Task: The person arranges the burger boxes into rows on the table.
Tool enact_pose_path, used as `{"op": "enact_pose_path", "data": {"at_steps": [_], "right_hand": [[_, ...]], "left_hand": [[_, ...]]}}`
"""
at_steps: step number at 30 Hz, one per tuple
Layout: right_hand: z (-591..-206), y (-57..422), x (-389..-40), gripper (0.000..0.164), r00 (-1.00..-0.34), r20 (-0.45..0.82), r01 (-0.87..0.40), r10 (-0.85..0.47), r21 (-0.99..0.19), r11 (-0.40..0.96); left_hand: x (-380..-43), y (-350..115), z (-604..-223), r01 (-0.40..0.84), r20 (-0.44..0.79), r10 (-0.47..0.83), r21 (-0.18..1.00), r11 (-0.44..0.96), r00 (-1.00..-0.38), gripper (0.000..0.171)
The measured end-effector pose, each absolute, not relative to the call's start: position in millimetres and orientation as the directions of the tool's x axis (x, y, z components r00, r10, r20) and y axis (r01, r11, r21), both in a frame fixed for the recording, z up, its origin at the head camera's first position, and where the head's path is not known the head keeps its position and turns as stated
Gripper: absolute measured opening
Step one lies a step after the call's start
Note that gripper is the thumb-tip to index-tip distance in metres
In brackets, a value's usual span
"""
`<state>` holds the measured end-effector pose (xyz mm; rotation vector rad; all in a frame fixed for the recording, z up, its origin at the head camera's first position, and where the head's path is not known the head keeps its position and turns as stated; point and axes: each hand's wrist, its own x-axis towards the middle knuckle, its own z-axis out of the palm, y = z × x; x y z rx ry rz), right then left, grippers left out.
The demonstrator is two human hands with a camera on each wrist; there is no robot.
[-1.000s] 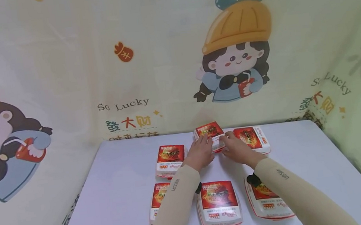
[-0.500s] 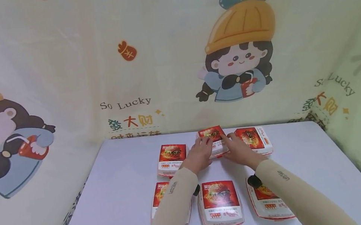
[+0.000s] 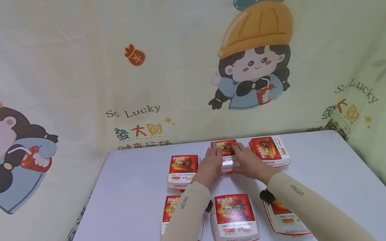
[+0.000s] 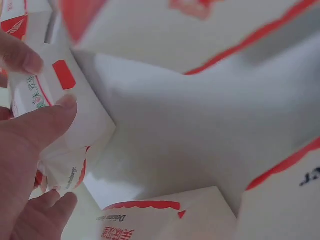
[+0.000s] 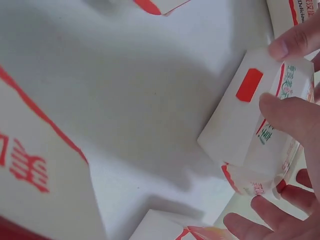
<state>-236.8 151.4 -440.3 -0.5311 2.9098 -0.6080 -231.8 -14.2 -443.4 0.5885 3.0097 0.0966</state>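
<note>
A red and white burger box (image 3: 228,158) sits in the middle of the back row on the table. My left hand (image 3: 213,165) holds its left side and my right hand (image 3: 248,162) its right side. In the left wrist view the left thumb (image 4: 57,112) lies against the white front of that burger box (image 4: 82,117). From the right wrist, the right thumb (image 5: 282,110) shows against the same box (image 5: 232,125), with several fingers spread beside its end. The far sides of the box are partly hidden by the hands.
Flanking it stand a back-left box (image 3: 183,170) and a back-right box (image 3: 268,151). Nearer are a front-left box (image 3: 169,211), partly under the left sleeve, a front-middle box (image 3: 234,218) and a front-right box (image 3: 287,221), partly under the right sleeve. A printed cloth (image 3: 180,74) hangs behind the table.
The held burger box, tilted and turned before, has come down and straightened, now facing squarely between its neighbours. Both hands moved with it and stay at its sides.
</note>
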Motion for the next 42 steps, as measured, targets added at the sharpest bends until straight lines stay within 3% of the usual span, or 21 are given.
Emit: {"op": "enact_pose_path", "data": {"at_steps": [5,12,17,26,42], "right_hand": [[-444.4,149.8,-234.0,0.091,-0.928,-0.069,-0.314,-0.366,-0.388,0.867],[-446.7,147.9,-233.4,0.093,-0.909,-0.061,-0.366,-0.413,-0.357,0.859],[-448.9,148.0,-233.5,0.090,-0.896,-0.077,-0.390,-0.437,-0.335,0.858],[-447.8,151.4,-227.7,0.080,-0.880,-0.009,-0.442,-0.476,-0.357,0.823],[-443.3,158.3,-214.1,0.077,-0.855,0.087,-0.506,-0.512,-0.361,0.783]], "left_hand": [[-231.4,-13.3,-446.6,0.356,-0.068,0.355,-0.002,0.934,-0.932,0.094],[-232.0,-11.9,-449.4,0.374,-0.064,0.370,-0.077,0.924,-0.927,0.079],[-228.1,-14.5,-447.2,0.400,-0.071,0.394,-0.108,0.910,-0.916,0.080],[-221.0,-23.5,-443.8,0.457,-0.020,0.458,-0.113,0.882,-0.889,0.078],[-215.0,-28.4,-438.8,0.473,-0.064,0.469,-0.090,0.876,-0.881,0.081]]}}
